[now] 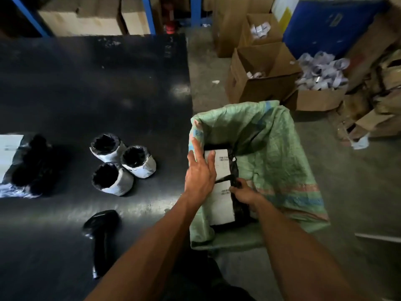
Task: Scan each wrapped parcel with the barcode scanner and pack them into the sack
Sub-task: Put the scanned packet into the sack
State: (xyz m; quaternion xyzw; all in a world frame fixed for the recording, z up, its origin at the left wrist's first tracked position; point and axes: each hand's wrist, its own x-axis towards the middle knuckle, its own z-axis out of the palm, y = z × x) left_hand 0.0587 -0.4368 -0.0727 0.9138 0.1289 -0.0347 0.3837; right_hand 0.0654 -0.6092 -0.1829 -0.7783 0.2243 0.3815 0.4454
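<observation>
A green woven sack (280, 153) stands open beside the black table's right edge. Inside lie black-wrapped parcels with white labels (223, 166). My left hand (200, 170) reaches over the sack's left rim with straight fingers resting on the upper parcel. My right hand (243, 192) grips the black wrap of a parcel (223, 207) inside the sack. Three small round wrapped parcels (122, 164) sit on the table. A larger black parcel with a white label (23, 164) lies at the far left. The black barcode scanner (99, 233) lies on the table near me.
The black table (86, 88) fills the left half. Open cardboard boxes (260, 77) with paper scraps stand on the concrete floor behind the sack. Flattened cardboard (373, 101) is piled at the right. Blue shelving with boxes (86, 16) stands at the back.
</observation>
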